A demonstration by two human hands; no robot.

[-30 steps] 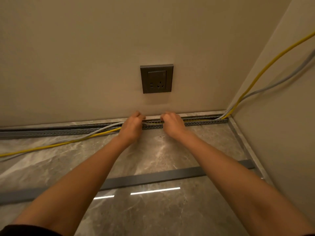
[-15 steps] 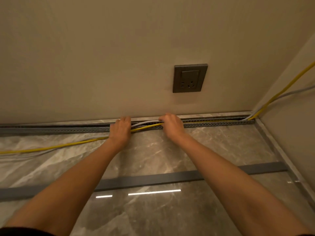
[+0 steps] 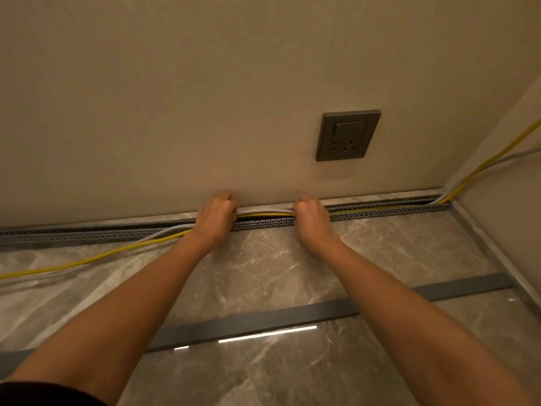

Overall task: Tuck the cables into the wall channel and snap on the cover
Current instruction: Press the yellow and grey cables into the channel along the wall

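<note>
Along the wall's foot the channel (image 3: 263, 224) runs nine to three o'clock, both fists closed on the yellow cable (image 3: 87, 260) and grey cable (image 3: 265, 211) above it. Loose slack trails toward eight o'clock from the left hand (image 3: 215, 219), the nearer one; the right hand (image 3: 311, 218) pins the tucked side. At six o'clock the cover (image 3: 263, 323) lies on the floor, parallel.

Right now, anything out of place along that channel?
Yes. Left of the left hand, the yellow cable and grey cable leave the channel and trail loose across the floor. The cover strip lies on the floor, not fitted. The socket looks fine.
</note>
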